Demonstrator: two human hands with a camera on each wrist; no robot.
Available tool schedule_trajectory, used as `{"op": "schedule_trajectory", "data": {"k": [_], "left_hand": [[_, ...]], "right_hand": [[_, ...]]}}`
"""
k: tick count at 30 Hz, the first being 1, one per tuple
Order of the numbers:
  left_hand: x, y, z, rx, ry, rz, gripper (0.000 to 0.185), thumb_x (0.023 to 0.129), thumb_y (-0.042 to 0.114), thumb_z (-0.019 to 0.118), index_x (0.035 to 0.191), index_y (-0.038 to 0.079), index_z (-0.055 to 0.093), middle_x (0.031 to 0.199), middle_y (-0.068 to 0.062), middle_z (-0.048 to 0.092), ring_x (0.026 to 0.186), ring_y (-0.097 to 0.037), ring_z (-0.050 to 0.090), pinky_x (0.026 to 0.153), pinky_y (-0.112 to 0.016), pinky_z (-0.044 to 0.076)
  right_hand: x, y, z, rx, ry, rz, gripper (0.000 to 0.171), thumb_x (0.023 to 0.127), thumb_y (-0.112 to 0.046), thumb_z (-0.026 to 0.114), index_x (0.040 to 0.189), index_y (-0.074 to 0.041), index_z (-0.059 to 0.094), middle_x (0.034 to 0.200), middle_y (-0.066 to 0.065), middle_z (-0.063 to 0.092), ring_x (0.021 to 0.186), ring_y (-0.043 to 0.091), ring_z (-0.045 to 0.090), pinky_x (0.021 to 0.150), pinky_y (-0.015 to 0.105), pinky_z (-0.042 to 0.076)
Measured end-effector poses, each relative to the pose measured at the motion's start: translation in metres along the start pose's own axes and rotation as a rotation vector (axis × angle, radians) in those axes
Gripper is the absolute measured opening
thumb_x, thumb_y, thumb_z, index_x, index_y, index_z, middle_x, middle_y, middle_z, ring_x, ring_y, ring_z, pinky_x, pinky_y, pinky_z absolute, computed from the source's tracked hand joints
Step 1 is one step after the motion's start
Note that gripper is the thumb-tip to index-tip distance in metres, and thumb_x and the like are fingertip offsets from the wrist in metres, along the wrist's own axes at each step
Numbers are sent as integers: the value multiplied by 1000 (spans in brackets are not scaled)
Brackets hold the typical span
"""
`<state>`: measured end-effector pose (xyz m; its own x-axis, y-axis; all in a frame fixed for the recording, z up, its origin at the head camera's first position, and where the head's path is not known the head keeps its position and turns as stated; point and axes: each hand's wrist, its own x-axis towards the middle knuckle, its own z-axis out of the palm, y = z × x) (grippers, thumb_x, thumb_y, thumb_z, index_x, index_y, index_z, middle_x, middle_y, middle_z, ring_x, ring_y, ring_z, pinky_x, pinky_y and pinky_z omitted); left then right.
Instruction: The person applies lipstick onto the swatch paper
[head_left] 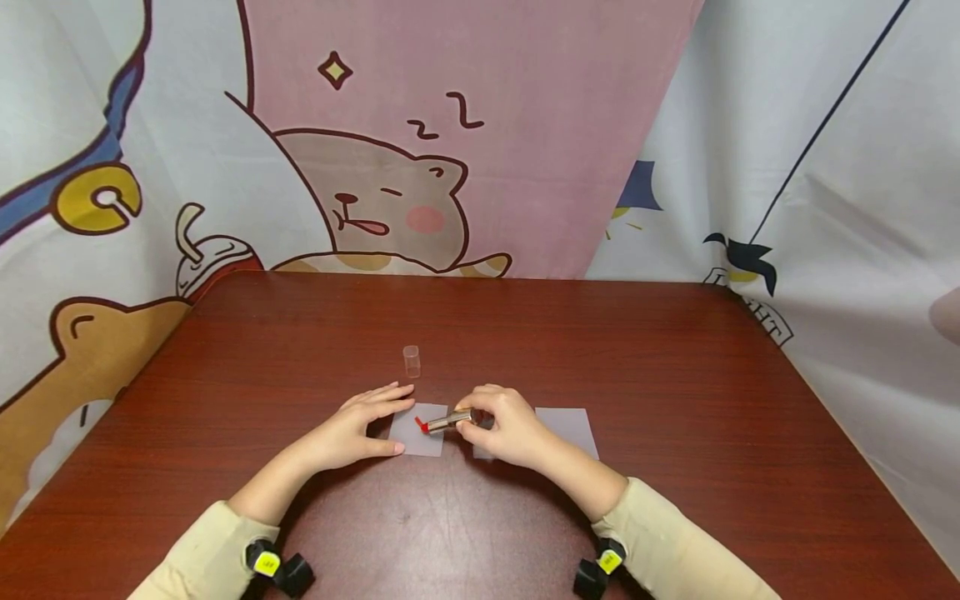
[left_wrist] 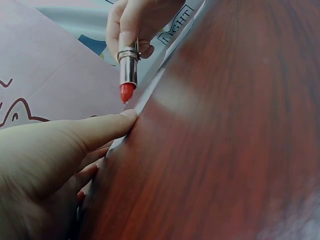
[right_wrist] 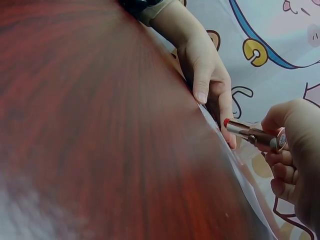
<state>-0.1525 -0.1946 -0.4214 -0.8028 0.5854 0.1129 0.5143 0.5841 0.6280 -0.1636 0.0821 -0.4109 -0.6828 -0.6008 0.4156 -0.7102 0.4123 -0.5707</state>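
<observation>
My right hand point(head_left: 501, 429) pinches an uncapped metal lipstick point(head_left: 444, 422) with its red tip point(left_wrist: 127, 92) down over a translucent grey sheet point(head_left: 417, 433) on the dark wooden table point(head_left: 675, 375). My left hand point(head_left: 358, 429) lies flat, its straight fingers pressing the sheet's left edge and its thumb point(left_wrist: 102, 128) along the near side. In the right wrist view the lipstick point(right_wrist: 252, 134) points toward the left hand point(right_wrist: 207, 80). A second grey sheet point(head_left: 570, 429) lies partly under my right hand.
A small clear plastic cap point(head_left: 411, 361) stands upright on the table just beyond the hands. Cartoon-printed cloth point(head_left: 375, 167) hangs behind and at both sides of the table. Black and yellow wrist cameras point(head_left: 277, 567) sit at both cuffs.
</observation>
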Motion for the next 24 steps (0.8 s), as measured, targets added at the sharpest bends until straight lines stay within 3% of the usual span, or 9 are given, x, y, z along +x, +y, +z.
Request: {"op": "schedule_trajectory", "data": {"k": [9,18,24], "left_hand": [[0,1,-1,-1,0,11,64,81,28,77,135,3,53,147,-9,41,139,-33,26,107,-59,18],[-1,3,-1,3,3,18,63,81,27,77,135,3,54,147,-10,42,139,-33,26,107,-58,17],[0,5,-2,4,2,12,63,82,27,77,135,3,53,146,-10,42,139,-34,26,107,-59,17]], "right_hand": [[-2,-1,-5,121,55,60,13,81,-9,70,94,-10,72,78,-10,58,72,11,53,64,27,48],[-3,2,-6,180,123,23,15,82,-6,70,95,-13,72,78,-9,58,71,11,54,62,33,49],[-5,0,-8,184,155,-2,17,80,-1,71,95,-8,72,77,-3,61,70,15,54,61,38,49]]}}
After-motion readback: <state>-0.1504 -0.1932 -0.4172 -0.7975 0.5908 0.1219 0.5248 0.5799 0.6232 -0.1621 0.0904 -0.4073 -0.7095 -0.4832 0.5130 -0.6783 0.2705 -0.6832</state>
